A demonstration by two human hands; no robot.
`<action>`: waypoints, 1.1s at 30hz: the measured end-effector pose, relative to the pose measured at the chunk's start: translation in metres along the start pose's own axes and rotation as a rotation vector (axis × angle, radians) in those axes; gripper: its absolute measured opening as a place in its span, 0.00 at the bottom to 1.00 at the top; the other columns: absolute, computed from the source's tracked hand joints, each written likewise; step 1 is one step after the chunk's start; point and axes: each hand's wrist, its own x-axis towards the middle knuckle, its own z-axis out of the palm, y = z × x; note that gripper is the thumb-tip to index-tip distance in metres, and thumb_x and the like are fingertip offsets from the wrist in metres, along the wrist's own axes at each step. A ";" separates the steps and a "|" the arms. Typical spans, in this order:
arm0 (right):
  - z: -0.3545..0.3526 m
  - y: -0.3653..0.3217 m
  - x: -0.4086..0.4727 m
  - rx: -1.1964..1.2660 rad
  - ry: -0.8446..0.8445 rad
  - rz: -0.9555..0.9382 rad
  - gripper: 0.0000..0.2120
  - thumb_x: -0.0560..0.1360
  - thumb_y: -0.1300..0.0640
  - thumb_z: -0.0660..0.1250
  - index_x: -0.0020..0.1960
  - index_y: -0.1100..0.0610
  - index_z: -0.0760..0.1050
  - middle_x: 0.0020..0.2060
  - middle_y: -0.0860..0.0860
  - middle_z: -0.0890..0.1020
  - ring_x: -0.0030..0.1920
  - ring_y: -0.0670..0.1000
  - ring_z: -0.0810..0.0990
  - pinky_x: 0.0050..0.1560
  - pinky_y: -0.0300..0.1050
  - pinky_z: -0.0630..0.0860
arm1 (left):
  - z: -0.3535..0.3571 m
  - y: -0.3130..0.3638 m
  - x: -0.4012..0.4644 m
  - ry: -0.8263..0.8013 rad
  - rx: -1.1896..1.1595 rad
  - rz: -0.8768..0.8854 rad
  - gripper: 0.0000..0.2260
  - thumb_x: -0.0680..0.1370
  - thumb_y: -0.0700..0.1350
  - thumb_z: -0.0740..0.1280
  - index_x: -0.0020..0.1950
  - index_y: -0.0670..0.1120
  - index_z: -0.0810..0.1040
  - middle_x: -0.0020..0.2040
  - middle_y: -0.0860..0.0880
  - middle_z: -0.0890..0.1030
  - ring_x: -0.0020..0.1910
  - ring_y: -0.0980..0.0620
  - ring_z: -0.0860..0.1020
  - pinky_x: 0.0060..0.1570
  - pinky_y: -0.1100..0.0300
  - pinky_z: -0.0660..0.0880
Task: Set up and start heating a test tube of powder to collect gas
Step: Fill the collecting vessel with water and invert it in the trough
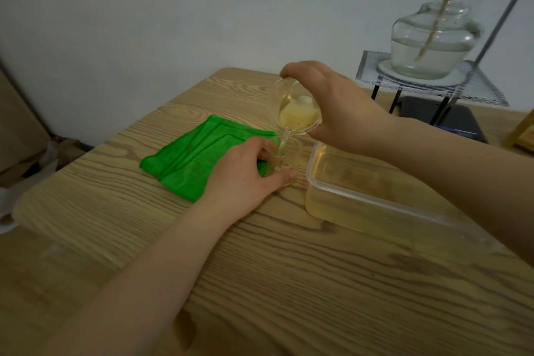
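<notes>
My right hand (332,104) grips a clear beaker (297,108) tipped on its side, and a thin stream of water runs from its lip. Below it a small clear glass container (284,154) stands upright on the wooden table (260,269). My left hand (245,179) holds that container, thumb in front and fingers behind. A clear plastic trough (375,193) of water sits just right of the container, under my right forearm.
A folded green cloth (199,153) lies left of the small container. At the back right an alcohol lamp (433,37) stands on wire gauze (430,81) on a tripod, with a stand rod (497,23) and dark base (450,118) behind. The wall is close behind.
</notes>
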 end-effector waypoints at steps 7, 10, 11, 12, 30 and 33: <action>-0.001 0.000 -0.001 -0.013 -0.005 0.008 0.37 0.65 0.68 0.71 0.70 0.54 0.63 0.67 0.53 0.70 0.61 0.57 0.74 0.54 0.57 0.75 | -0.001 0.000 0.000 -0.009 -0.007 -0.009 0.25 0.68 0.62 0.71 0.60 0.52 0.73 0.53 0.56 0.76 0.53 0.57 0.74 0.50 0.60 0.69; -0.003 0.000 -0.001 -0.022 -0.010 0.021 0.38 0.65 0.69 0.71 0.71 0.54 0.63 0.68 0.53 0.69 0.62 0.56 0.73 0.54 0.56 0.75 | 0.000 0.000 0.000 -0.006 -0.008 -0.008 0.25 0.68 0.62 0.71 0.60 0.52 0.73 0.52 0.57 0.75 0.52 0.58 0.73 0.49 0.61 0.69; -0.003 0.000 -0.001 -0.027 -0.013 0.023 0.38 0.64 0.69 0.71 0.71 0.54 0.63 0.68 0.52 0.69 0.62 0.56 0.73 0.54 0.56 0.75 | 0.000 0.000 0.000 -0.005 -0.009 -0.007 0.25 0.68 0.62 0.71 0.60 0.52 0.73 0.52 0.57 0.75 0.52 0.58 0.73 0.49 0.61 0.69; -0.003 0.000 -0.001 -0.029 -0.015 0.020 0.38 0.64 0.69 0.71 0.71 0.54 0.63 0.68 0.52 0.69 0.62 0.56 0.73 0.54 0.56 0.75 | 0.000 0.000 0.000 -0.005 -0.008 -0.007 0.25 0.68 0.62 0.71 0.60 0.52 0.73 0.52 0.58 0.74 0.52 0.58 0.73 0.49 0.61 0.69; -0.005 -0.002 -0.001 -0.034 -0.009 0.003 0.38 0.64 0.72 0.68 0.71 0.54 0.63 0.67 0.53 0.69 0.61 0.57 0.73 0.50 0.57 0.76 | -0.001 0.001 0.000 -0.004 0.004 -0.001 0.26 0.68 0.62 0.70 0.62 0.53 0.72 0.52 0.58 0.73 0.51 0.60 0.71 0.48 0.62 0.66; -0.004 -0.003 -0.002 -0.030 -0.009 0.001 0.37 0.64 0.71 0.68 0.70 0.54 0.63 0.67 0.53 0.69 0.61 0.56 0.73 0.50 0.55 0.76 | -0.001 0.002 -0.001 -0.002 0.010 -0.004 0.27 0.68 0.62 0.71 0.63 0.52 0.72 0.51 0.58 0.72 0.51 0.60 0.70 0.48 0.62 0.66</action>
